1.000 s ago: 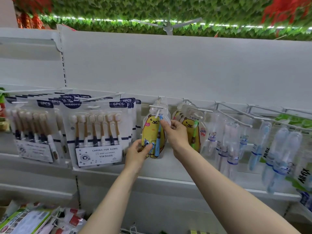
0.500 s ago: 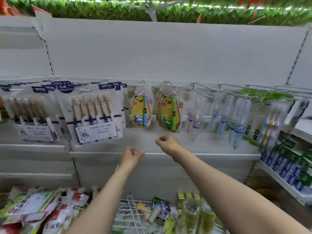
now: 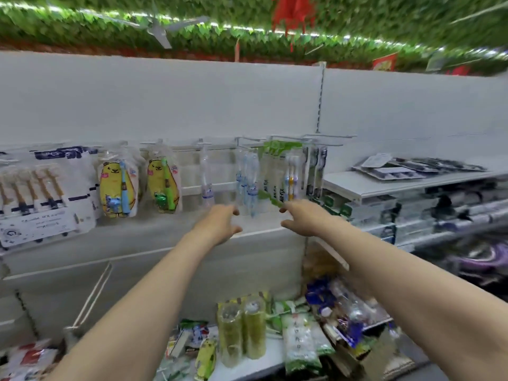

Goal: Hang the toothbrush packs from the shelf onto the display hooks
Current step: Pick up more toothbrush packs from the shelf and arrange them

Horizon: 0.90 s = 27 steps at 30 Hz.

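Observation:
Two yellow bear toothbrush packs hang on the display hooks: one with a blue brush (image 3: 118, 188) and one with a green brush (image 3: 162, 185). To their right hang clear packs (image 3: 247, 182) and green-labelled packs (image 3: 276, 174). My left hand (image 3: 220, 225) and my right hand (image 3: 301, 217) are both held out below the hooks, fingers loosely apart, holding nothing. On the low shelf (image 3: 247, 367) lie several loose packs, among them a yellow bear pack (image 3: 205, 358).
Large six-brush cards (image 3: 35, 193) hang at the far left. A side shelf (image 3: 384, 182) at the right carries dark flat packs, with stacked boxes under it. Two clear cylinders (image 3: 242, 331) stand among the goods on the low shelf. The picture is blurred.
Both hands let go of the blue-brush bear pack, which now hangs on its hook, and dropped lower. The view has swung to the right and downward.

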Motion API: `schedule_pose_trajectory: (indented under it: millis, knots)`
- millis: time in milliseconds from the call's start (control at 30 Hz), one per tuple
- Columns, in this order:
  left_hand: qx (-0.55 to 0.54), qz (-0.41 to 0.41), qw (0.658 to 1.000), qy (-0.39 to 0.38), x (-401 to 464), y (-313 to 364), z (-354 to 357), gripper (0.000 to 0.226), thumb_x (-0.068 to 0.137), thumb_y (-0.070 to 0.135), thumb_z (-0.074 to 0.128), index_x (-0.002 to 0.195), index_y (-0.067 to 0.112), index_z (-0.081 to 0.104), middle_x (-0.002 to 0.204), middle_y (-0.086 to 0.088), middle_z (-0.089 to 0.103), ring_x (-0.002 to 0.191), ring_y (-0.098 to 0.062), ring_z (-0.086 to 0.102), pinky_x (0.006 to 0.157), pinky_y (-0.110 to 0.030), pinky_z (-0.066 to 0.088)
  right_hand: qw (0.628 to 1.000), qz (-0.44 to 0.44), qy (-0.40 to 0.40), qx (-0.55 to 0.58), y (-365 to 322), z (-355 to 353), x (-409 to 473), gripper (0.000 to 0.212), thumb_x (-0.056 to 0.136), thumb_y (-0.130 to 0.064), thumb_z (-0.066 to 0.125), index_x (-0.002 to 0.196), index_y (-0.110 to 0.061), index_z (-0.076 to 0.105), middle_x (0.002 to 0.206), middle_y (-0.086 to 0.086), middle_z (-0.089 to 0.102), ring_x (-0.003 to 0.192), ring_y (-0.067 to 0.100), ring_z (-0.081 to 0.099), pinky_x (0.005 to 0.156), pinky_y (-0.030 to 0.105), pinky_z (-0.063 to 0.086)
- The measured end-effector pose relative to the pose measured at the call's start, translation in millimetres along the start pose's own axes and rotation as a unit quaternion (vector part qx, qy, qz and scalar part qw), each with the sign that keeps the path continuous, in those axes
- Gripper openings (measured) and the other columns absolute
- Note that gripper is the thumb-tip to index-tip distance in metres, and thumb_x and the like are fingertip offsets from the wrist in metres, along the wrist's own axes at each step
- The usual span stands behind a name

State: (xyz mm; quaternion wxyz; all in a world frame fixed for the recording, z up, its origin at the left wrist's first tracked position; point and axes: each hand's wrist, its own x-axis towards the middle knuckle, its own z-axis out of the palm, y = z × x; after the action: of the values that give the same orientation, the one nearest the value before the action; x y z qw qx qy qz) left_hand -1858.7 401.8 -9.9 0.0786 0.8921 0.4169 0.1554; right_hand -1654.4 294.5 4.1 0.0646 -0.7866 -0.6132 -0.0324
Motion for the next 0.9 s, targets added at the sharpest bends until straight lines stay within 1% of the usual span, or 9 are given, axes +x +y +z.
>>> schedule_pose_trajectory:
  millis: [67, 133, 233, 333, 467, 533, 667, 767, 900]
  knots:
    - [0.001, 0.048, 0.999, 0.006, -2, 55, 1, 0.049, 0.09, 0.04, 0.066, 0.134, 0.023, 0.053, 0.138, -0.008, 0.056, 0.125, -0.027, 0.052, 0.101, -0.039, 0.045, 0.999, 0.014, 0.039, -0.013, 43, -21, -41, 0.048, 0.097, -0.041, 0.057, 0.139, -0.019, 0.052, 0.135, 0.009, 0.058, 0.12, 0.029, 0.057, 0.096, 0.04, 0.049]
    - [-0.002, 0.089, 0.996, 0.017, -8, 111, 3, 0.048, 0.091, 0.041, 0.066, 0.134, 0.022, 0.053, 0.136, -0.006, 0.058, 0.124, -0.026, 0.054, 0.099, -0.04, 0.047, 0.997, 0.033, 0.063, -0.024, 86, -39, -88, 0.047, 0.098, -0.041, 0.056, 0.138, -0.017, 0.052, 0.136, 0.008, 0.057, 0.122, 0.028, 0.055, 0.095, 0.039, 0.047]
    - [-0.025, 0.145, 0.989, 0.024, -25, 192, 14, 0.048, 0.091, 0.04, 0.065, 0.134, 0.022, 0.053, 0.135, -0.004, 0.059, 0.124, -0.024, 0.054, 0.1, -0.041, 0.047, 0.994, 0.062, 0.084, -0.025, 146, -60, -160, 0.048, 0.1, -0.042, 0.054, 0.143, -0.019, 0.049, 0.144, 0.004, 0.052, 0.13, 0.024, 0.049, 0.099, 0.038, 0.045]
    - [-0.02, 0.195, 0.98, 0.038, -42, 265, 33, 0.05, 0.092, 0.044, 0.063, 0.136, 0.024, 0.051, 0.133, -0.003, 0.058, 0.121, -0.023, 0.055, 0.098, -0.041, 0.048, 0.989, 0.084, 0.122, -0.029, 201, -72, -225, 0.048, 0.101, -0.039, 0.053, 0.145, -0.02, 0.048, 0.148, 0.001, 0.048, 0.135, 0.021, 0.043, 0.103, 0.035, 0.04]
    - [-0.029, 0.246, 0.968, 0.035, -59, 351, 63, 0.048, 0.092, 0.045, 0.062, 0.135, 0.027, 0.05, 0.13, -0.003, 0.058, 0.117, -0.023, 0.056, 0.096, -0.041, 0.049, 0.981, 0.129, 0.14, -0.042, 269, -77, -290, 0.048, 0.1, -0.04, 0.054, 0.144, -0.02, 0.049, 0.148, 0.002, 0.048, 0.134, 0.022, 0.045, 0.104, 0.036, 0.04]
    - [-0.024, 0.273, 0.961, 0.023, -62, 389, 77, 0.049, 0.093, 0.045, 0.061, 0.136, 0.026, 0.05, 0.134, -0.003, 0.056, 0.122, -0.024, 0.053, 0.097, -0.04, 0.048, 0.978, 0.148, 0.142, -0.036, 300, -80, -313, 0.047, 0.099, -0.041, 0.054, 0.142, -0.021, 0.05, 0.149, 0.002, 0.047, 0.136, 0.022, 0.043, 0.105, 0.038, 0.042]
    - [-0.014, 0.314, 0.949, 0.004, -52, 454, 101, 0.049, 0.093, 0.047, 0.06, 0.136, 0.027, 0.049, 0.137, -0.001, 0.054, 0.125, -0.023, 0.052, 0.098, -0.041, 0.047, 0.973, 0.179, 0.141, -0.034, 358, -82, -342, 0.047, 0.099, -0.039, 0.056, 0.142, -0.02, 0.05, 0.149, 0.001, 0.047, 0.13, 0.021, 0.048, 0.1, 0.034, 0.041]
    - [-0.009, 0.333, 0.943, 0.002, -31, 498, 118, 0.047, 0.093, 0.046, 0.059, 0.135, 0.026, 0.05, 0.135, -0.002, 0.056, 0.122, -0.023, 0.053, 0.097, -0.038, 0.047, 0.969, 0.198, 0.144, -0.035, 404, -79, -349, 0.049, 0.099, -0.041, 0.055, 0.143, -0.022, 0.049, 0.148, -0.001, 0.047, 0.135, 0.019, 0.042, 0.106, 0.036, 0.041]
    - [-0.026, 0.359, 0.933, -0.002, 11, 556, 146, 0.044, 0.093, 0.047, 0.059, 0.132, 0.027, 0.052, 0.13, -0.003, 0.057, 0.121, -0.025, 0.054, 0.096, -0.038, 0.047, 0.965, 0.223, 0.131, -0.043, 469, -77, -342, 0.05, 0.098, -0.039, 0.057, 0.144, -0.021, 0.048, 0.148, 0.0, 0.047, 0.134, 0.021, 0.043, 0.107, 0.038, 0.041]
